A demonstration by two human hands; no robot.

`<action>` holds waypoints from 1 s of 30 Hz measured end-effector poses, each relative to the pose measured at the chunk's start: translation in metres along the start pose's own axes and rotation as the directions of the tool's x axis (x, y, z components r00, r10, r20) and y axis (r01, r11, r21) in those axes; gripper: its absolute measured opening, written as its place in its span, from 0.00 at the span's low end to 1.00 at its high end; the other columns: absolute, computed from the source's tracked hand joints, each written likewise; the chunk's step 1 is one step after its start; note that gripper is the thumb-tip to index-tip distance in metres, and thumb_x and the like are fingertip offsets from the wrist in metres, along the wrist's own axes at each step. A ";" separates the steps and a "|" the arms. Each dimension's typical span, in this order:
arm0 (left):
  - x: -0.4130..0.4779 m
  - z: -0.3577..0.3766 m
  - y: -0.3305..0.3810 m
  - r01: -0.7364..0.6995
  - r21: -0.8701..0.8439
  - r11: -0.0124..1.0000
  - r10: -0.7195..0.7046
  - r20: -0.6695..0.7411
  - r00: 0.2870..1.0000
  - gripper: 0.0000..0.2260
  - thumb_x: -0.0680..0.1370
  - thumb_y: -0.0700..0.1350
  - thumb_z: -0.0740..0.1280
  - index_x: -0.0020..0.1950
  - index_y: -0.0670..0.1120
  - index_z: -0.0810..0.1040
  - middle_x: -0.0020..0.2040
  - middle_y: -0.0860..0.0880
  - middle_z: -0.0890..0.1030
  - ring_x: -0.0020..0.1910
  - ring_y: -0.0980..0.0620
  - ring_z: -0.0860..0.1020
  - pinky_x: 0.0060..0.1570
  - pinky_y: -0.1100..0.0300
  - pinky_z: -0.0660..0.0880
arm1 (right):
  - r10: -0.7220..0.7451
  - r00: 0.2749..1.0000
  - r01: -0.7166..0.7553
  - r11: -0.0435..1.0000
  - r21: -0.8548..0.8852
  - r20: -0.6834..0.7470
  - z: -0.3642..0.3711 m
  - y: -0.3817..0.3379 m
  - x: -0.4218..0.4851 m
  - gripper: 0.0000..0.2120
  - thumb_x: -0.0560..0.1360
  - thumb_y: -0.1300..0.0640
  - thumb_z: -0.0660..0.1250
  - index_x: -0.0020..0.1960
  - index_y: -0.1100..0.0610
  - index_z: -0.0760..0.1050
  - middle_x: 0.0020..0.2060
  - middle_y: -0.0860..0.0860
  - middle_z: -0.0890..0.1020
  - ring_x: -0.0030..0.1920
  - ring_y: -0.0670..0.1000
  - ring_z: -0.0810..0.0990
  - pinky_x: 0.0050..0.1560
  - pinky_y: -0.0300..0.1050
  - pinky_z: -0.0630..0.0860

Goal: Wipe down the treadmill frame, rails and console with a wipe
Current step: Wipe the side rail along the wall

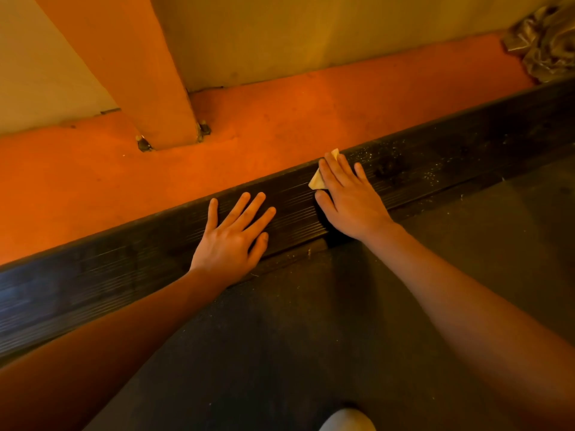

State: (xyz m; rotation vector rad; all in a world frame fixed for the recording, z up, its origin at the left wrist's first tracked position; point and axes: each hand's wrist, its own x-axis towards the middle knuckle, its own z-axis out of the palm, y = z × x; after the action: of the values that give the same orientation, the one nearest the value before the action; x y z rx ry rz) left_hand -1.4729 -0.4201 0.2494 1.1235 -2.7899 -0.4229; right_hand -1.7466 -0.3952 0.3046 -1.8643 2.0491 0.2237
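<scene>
This is an exercise room, though whether in a home or a public gym cannot be told. A treadmill (466,169) fills the foreground, with its ribbed black rail (124,275) running beside a dark, dusty belt (311,337). Past the rail lies an orange floor (280,119), where an orange post (140,73) is bolted down against a plain wall (311,35). A crumpled sheet (547,42) sits in the far corner.

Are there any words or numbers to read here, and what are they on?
No words, numbers or signs to read. The black ribbed treadmill side rail, the pale folded wipe under the right hand, the orange floor and the orange post all look plain.
</scene>
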 end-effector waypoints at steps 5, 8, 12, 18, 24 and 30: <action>0.000 0.000 0.000 -0.006 -0.003 1.000 0.006 -0.004 1.000 0.23 0.85 0.55 0.52 0.80 0.54 0.63 0.82 0.49 0.57 0.81 0.46 0.54 0.75 0.28 0.51 | -0.035 0.999 0.035 0.999 0.015 0.010 0.015 0.001 -0.063 0.32 0.84 0.38 0.38 0.84 0.51 0.41 0.83 0.47 0.40 0.82 0.48 0.36 0.80 0.52 0.35; 0.000 0.001 0.000 -0.004 -0.007 1.000 0.004 -0.013 1.000 0.23 0.85 0.55 0.52 0.80 0.54 0.64 0.82 0.49 0.58 0.81 0.46 0.54 0.75 0.28 0.51 | 0.004 0.999 -0.004 1.000 -0.013 0.043 0.020 0.006 -0.078 0.32 0.83 0.37 0.37 0.83 0.49 0.40 0.82 0.46 0.39 0.81 0.47 0.34 0.78 0.49 0.32; 0.000 0.001 0.000 0.001 -0.003 1.000 -0.001 -0.014 1.000 0.23 0.85 0.55 0.52 0.80 0.54 0.63 0.82 0.49 0.58 0.81 0.46 0.54 0.75 0.29 0.50 | 0.025 1.000 -0.024 1.000 0.016 -0.002 0.003 -0.003 -0.011 0.30 0.86 0.42 0.42 0.84 0.53 0.43 0.83 0.50 0.42 0.82 0.51 0.38 0.77 0.50 0.32; 0.000 0.000 -0.001 -0.007 -0.010 1.000 0.007 -0.014 1.000 0.23 0.85 0.55 0.53 0.80 0.54 0.64 0.82 0.49 0.58 0.81 0.46 0.54 0.75 0.29 0.51 | -0.021 1.000 0.020 0.999 0.047 0.017 0.014 0.000 -0.056 0.30 0.85 0.39 0.39 0.84 0.51 0.41 0.82 0.46 0.39 0.81 0.47 0.35 0.79 0.50 0.33; 0.000 0.001 0.000 -0.003 -0.022 1.000 0.002 -0.016 1.000 0.23 0.85 0.54 0.53 0.80 0.54 0.64 0.82 0.49 0.58 0.81 0.46 0.54 0.75 0.29 0.50 | 0.015 0.999 -0.016 0.999 0.051 0.031 0.012 0.005 -0.048 0.30 0.86 0.40 0.40 0.84 0.52 0.42 0.83 0.47 0.41 0.82 0.48 0.36 0.78 0.50 0.32; 0.000 0.001 -0.001 -0.003 -0.007 1.000 0.002 -0.013 1.000 0.23 0.85 0.55 0.53 0.80 0.54 0.63 0.82 0.49 0.57 0.82 0.47 0.53 0.75 0.29 0.50 | 0.013 1.000 -0.012 0.997 0.078 -0.013 0.003 0.005 -0.012 0.29 0.87 0.43 0.41 0.84 0.53 0.44 0.83 0.49 0.43 0.82 0.50 0.38 0.79 0.52 0.34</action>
State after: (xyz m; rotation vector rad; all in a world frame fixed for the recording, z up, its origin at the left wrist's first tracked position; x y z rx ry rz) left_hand -1.4726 -0.4209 0.2484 1.1173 -2.7768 -0.4230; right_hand -1.7504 -0.3821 0.3052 -1.8116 2.0490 0.1335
